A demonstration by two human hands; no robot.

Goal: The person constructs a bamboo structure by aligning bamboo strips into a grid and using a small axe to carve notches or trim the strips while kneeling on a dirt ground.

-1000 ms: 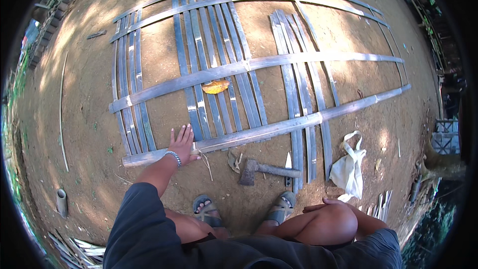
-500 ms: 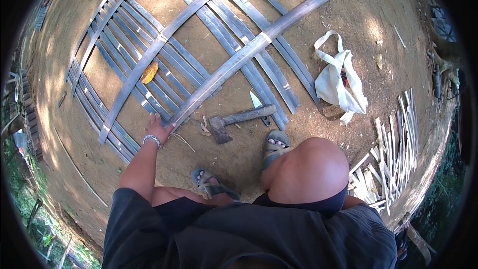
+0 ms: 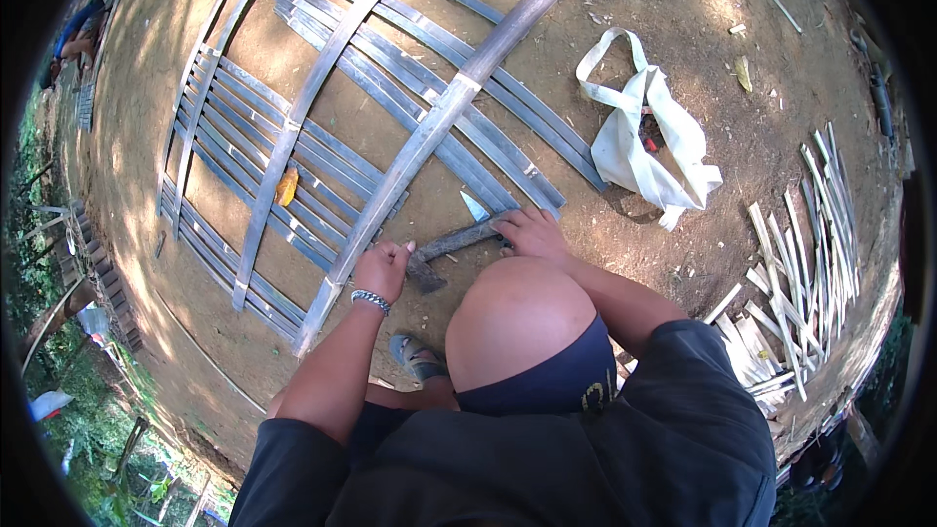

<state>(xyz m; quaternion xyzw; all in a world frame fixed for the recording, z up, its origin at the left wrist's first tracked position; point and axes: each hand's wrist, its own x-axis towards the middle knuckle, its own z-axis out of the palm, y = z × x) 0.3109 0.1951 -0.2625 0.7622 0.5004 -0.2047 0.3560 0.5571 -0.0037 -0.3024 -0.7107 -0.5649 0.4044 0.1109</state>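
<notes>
Rn R hand (image 3: 535, 235) grips axe handle (image 3: 459, 241), L hand (image 3: 382, 271) curled nr axe head (image 3: 426, 275), can't tell if full.

The axe (image 3: 459, 242) pairs 2 materials: a dark, dull metal head (image 3: 424, 274) with a rough surface and a worn, matt handle (image 3: 446, 247) that looks like wood. The knife blade (image 3: 474, 206) is smooth, bright metal. The slats (image 3: 468, 167) and poles (image 3: 508, 41) look like bamboo, smooth with a faint sheen. The bag (image 3: 615, 151) is soft, matt, creased cloth. The bracelet (image 3: 371, 301) is shiny metal, the shirt (image 3: 508, 468) matt cloth, the ground (image 3: 683, 273) rough, dry-looking earth.
</notes>
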